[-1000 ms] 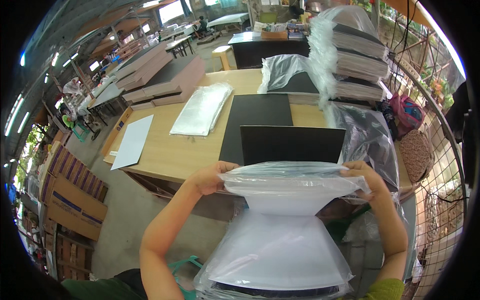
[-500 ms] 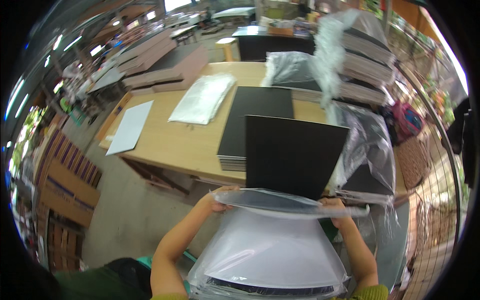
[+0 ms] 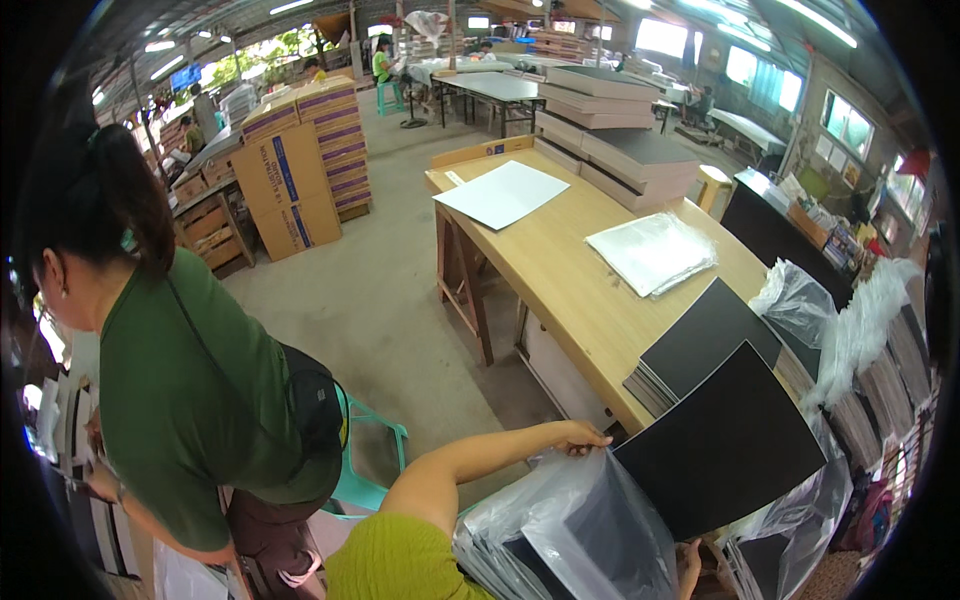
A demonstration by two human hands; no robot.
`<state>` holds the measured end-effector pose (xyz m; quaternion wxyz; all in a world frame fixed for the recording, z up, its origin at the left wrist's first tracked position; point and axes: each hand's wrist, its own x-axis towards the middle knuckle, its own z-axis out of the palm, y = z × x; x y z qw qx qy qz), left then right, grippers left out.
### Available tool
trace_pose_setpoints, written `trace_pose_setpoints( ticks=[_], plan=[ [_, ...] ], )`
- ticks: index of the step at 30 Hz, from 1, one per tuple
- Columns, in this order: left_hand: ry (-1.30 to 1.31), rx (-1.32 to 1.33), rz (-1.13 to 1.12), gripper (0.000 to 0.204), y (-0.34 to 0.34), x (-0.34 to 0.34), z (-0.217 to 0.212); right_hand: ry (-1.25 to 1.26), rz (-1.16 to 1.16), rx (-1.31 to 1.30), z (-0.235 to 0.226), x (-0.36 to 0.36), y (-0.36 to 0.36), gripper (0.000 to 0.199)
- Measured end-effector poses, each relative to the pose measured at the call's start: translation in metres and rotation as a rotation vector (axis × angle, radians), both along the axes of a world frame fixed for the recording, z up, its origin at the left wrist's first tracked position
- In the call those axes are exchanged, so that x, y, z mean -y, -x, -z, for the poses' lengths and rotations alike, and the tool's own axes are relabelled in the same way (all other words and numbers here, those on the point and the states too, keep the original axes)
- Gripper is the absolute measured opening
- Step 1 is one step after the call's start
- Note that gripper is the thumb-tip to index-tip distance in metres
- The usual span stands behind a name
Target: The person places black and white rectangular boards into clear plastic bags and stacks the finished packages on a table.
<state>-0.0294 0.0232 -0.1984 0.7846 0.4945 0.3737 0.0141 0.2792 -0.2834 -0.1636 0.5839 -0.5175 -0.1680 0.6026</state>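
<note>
Pinched in my left hand (image 3: 582, 437) is the upper edge of a clear plastic bag (image 3: 585, 500). The bag's edge runs from there to my right hand (image 3: 689, 565), which shows only in part at the bag's other side; its fingers seem closed on the plastic. Beneath lie several bagged sheets, whitish with a dark edge. A black board (image 3: 722, 440) stands tilted just beyond the bag's mouth, overlapping a stack of black boards (image 3: 705, 340) on the table.
On the wooden table (image 3: 560, 270) are a white sheet (image 3: 503, 194), a pile of clear bags (image 3: 655, 252) and thick board stacks (image 3: 640, 150). Plastic-wrapped stacks (image 3: 870, 370) stand at right. A co-worker in green (image 3: 200, 390) bends at left, near a teal stool (image 3: 365, 470) and cartons (image 3: 290, 185).
My view has swung to the left, bringing the co-worker and cartons in. The bag and both hands now appear lower and farther right, with the bag still stretched between them.
</note>
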Motion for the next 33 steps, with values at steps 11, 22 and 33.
trace_pose_setpoints(
  ticks=[11,22,33],
  plan=[
    [-0.239,0.003,0.148,0.034,-0.004,0.005,-0.001,0.099,-0.303,1.044,-0.046,-0.011,0.005,0.055],
    [-0.070,0.056,0.214,0.014,0.005,-0.016,0.027,0.045,-0.308,1.224,-0.048,-0.009,0.053,0.032],
    [-0.122,0.060,0.233,0.017,0.018,-0.035,0.061,-0.186,-0.006,1.192,-0.015,0.004,0.064,0.020]
  ],
)
